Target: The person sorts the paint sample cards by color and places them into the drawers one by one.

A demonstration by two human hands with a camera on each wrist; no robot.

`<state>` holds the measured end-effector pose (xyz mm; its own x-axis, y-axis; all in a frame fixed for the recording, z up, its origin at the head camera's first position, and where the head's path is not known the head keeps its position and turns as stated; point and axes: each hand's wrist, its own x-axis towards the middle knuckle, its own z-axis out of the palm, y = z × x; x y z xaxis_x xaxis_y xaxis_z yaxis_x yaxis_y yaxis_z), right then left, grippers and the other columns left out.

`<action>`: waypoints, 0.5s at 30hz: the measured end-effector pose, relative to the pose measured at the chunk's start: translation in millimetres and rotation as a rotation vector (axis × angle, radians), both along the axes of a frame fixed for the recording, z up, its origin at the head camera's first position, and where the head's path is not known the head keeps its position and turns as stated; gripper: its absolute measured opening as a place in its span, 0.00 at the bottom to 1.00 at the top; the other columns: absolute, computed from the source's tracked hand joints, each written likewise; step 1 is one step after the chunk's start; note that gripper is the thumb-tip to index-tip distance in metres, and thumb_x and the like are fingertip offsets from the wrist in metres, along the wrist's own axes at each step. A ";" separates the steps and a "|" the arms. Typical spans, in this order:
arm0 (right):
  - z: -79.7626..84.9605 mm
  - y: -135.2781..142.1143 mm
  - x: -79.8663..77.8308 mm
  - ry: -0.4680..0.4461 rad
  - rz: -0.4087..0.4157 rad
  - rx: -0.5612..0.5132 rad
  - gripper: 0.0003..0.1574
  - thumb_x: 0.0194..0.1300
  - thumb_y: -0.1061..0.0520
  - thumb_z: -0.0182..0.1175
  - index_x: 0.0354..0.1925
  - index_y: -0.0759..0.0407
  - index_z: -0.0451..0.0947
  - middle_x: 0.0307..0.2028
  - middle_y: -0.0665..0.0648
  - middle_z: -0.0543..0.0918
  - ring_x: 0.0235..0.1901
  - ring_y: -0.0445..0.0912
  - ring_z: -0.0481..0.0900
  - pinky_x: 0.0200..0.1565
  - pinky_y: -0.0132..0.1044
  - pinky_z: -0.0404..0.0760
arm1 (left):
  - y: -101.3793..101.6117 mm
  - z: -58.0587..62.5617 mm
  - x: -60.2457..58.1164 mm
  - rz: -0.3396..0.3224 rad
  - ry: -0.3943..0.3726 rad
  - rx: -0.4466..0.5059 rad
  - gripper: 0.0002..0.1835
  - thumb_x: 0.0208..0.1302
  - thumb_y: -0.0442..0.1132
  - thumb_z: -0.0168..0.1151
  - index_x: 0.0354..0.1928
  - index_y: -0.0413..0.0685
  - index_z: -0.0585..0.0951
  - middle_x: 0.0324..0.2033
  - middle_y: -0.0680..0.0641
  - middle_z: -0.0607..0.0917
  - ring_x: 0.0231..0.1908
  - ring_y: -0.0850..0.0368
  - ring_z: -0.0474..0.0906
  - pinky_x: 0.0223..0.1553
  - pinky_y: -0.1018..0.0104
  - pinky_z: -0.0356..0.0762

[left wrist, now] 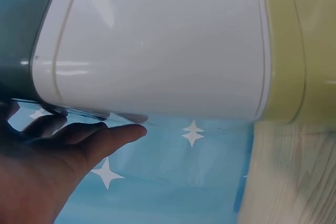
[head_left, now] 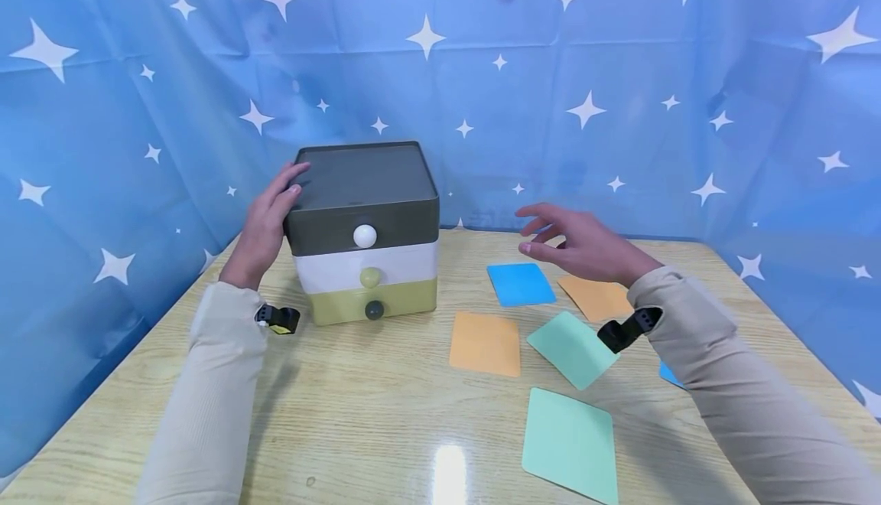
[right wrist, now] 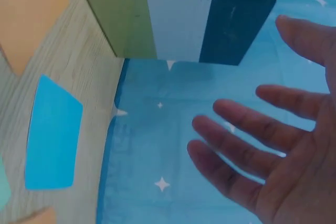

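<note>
A three-tier drawer box (head_left: 362, 176) stands on the table, dark grey on top, white in the middle and olive green at the bottom. Each tier has a round knob; the top one is a white knob (head_left: 365, 236). My left hand (head_left: 264, 222) rests against the box's upper left side, with fingertips at the top rim. In the left wrist view, the left hand's fingers (left wrist: 113, 141) lie loosely along the box's wall. My right hand (head_left: 574, 241) is held in the air to the right of the box, fingers spread and holding nothing.
Coloured paper squares lie on the table (head_left: 372, 413) right of the box: a blue square (head_left: 521, 285), an orange square (head_left: 485, 343), a green square (head_left: 570, 447) and several more, some under the right forearm. A blue star-patterned curtain (head_left: 468, 84) hangs behind and along both sides.
</note>
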<state>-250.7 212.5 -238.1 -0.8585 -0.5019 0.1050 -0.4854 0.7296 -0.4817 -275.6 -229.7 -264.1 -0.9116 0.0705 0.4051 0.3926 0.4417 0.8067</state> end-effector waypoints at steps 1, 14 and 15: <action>-0.5 -0.8 0.3 -0.004 0.013 -0.015 0.34 0.76 0.44 0.55 0.73 0.50 0.61 0.63 0.60 0.78 0.60 0.56 0.80 0.59 0.57 0.78 | -0.3 -0.1 0.0 -0.001 0.000 0.003 0.30 0.79 0.55 0.35 0.78 0.58 0.59 0.82 0.53 0.44 0.82 0.50 0.34 0.78 0.36 0.35; -6.0 -14.9 2.3 -0.059 0.088 -0.101 0.29 0.76 0.46 0.55 0.71 0.48 0.66 0.62 0.57 0.79 0.59 0.53 0.80 0.59 0.56 0.78 | 0.0 -0.6 0.1 -0.011 -0.007 0.019 0.30 0.79 0.55 0.35 0.78 0.58 0.59 0.82 0.54 0.43 0.82 0.50 0.33 0.78 0.36 0.35; -7.0 -16.1 1.5 -0.059 0.093 -0.106 0.29 0.75 0.47 0.56 0.71 0.48 0.66 0.61 0.56 0.79 0.59 0.53 0.80 0.60 0.57 0.78 | 0.2 -1.0 0.0 -0.012 -0.003 0.023 0.30 0.79 0.55 0.35 0.78 0.58 0.60 0.82 0.55 0.43 0.82 0.50 0.33 0.78 0.36 0.35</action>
<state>-249.2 196.4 -245.1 -0.8151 -0.5684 0.1122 -0.5170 0.6262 -0.5837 -275.6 -229.5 -265.1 -0.9119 0.0724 0.4039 0.3955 0.4179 0.8179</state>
